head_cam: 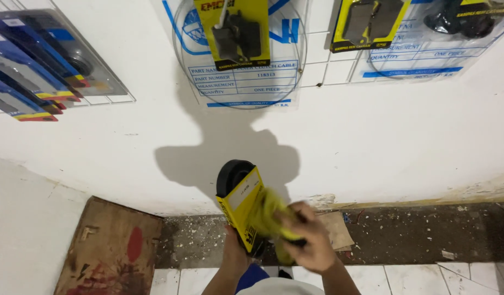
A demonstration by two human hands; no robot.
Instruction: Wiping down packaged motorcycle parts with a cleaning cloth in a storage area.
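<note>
- white wall (372, 136) fills most of the view, with the person's shadow cast on it above the hands.
- wire rack (317, 71) on the wall carries clear hanging packets; two have yellow-and-black cards (235, 30) with dark parts on them.
- blue-edged packets (33, 65) hang in a fanned row at the upper left.
- wooden board (110, 248) with a red smear lies on the floor at lower left, beside a strip of dirty, gritty ground (405, 235).
- yellow packet (242, 210) with a black round part at its top is held upright in front of the wall, low in the middle of the view.
- left hand (235, 251) grips the packet from below; its fingers are hidden behind it, so how far they close cannot be told.
- right hand (309, 240) is curled tight around a yellow cloth (271, 216), pressing it against the packet's face.
</note>
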